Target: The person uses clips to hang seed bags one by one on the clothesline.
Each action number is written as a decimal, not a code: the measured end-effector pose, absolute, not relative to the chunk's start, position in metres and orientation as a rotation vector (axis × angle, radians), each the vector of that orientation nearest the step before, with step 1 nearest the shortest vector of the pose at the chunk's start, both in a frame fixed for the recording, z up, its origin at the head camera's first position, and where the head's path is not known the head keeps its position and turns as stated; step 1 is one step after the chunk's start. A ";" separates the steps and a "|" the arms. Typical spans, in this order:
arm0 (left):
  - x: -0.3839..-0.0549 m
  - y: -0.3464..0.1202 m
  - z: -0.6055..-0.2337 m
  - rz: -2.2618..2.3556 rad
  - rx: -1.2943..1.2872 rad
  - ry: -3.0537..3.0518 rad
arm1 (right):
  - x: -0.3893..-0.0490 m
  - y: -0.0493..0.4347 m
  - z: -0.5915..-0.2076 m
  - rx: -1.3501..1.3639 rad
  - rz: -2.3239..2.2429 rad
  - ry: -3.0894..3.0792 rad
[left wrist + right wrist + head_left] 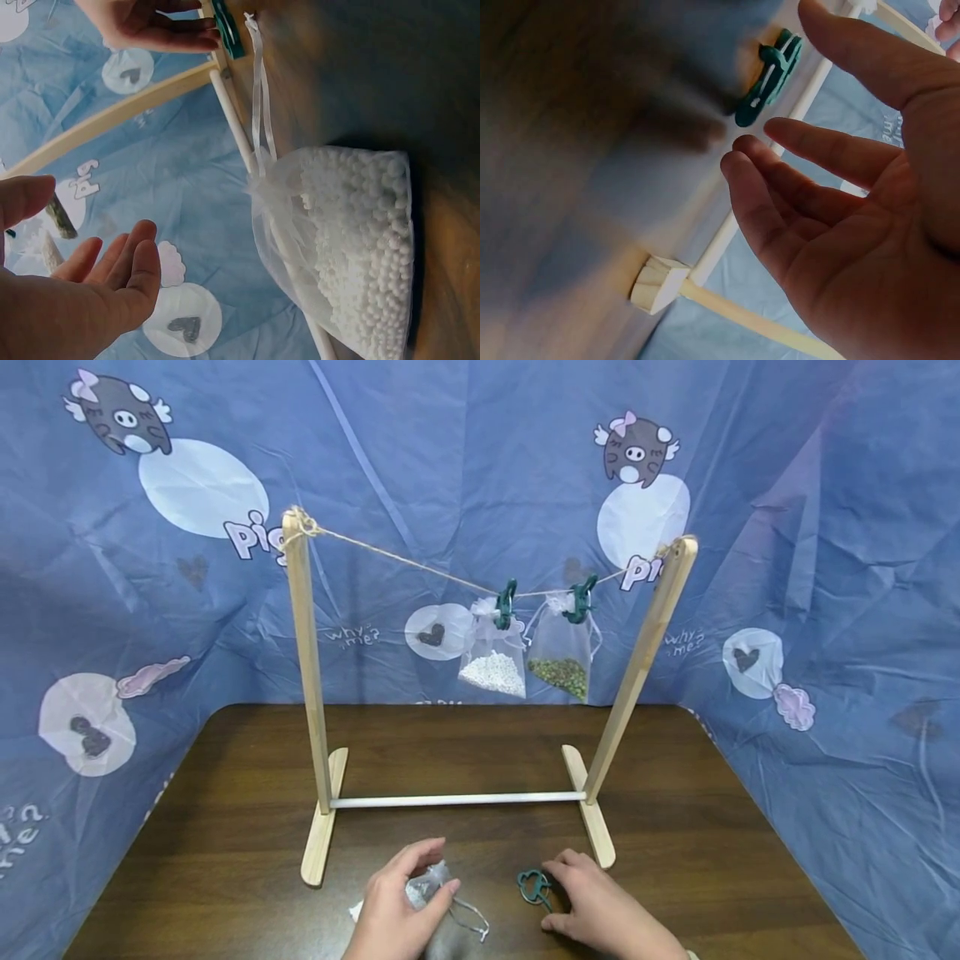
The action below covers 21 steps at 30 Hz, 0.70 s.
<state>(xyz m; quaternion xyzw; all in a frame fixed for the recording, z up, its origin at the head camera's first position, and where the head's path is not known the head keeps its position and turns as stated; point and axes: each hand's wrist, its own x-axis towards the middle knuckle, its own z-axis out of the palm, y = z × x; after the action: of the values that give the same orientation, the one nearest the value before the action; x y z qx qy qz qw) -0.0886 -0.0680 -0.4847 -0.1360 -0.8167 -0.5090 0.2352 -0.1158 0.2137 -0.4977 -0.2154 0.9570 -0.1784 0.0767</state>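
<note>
My left hand (393, 906) is over a sheer drawstring bag (427, 885), its fingers loosely curved and apart from it. The left wrist view shows the bag's white beads (367, 240) and its ribbon cords (259, 97) trailing out. To the right, a green spring clip (523, 882) lies on the table. Beside it is my right hand (600, 902), thumb and fingers spread on either side. In the right wrist view, a gap shows between the fingertips (739, 161) and the clip (769, 79), with nothing in the palm.
Behind the hands stands a wooden frame with a left post (306, 652), a right post (641, 660) and a white crossbar (457, 800). From its sagging string (405, 560) hang a bag of white beads (493, 673) and one of green-brown grains (558, 675), each under a green clip.
</note>
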 end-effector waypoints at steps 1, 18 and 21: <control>-0.088 -0.068 -0.485 -1.394 -0.372 -2.250 | -0.116 0.213 -0.498 -0.643 -0.523 2.865; -0.084 -0.065 -0.495 -1.538 -0.392 -2.382 | -0.119 0.213 -0.504 -0.720 -0.485 2.928; -0.084 -0.066 -0.495 -1.533 -0.420 -2.428 | -0.119 0.212 -0.505 -0.758 -0.483 2.943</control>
<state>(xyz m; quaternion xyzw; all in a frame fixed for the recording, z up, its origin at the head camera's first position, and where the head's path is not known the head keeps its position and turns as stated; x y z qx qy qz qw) -0.0840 -0.0659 -0.4955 -0.1437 -0.8307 -0.5245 0.1193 -0.1193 0.2121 -0.5046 -0.2461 0.9559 -0.1569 0.0324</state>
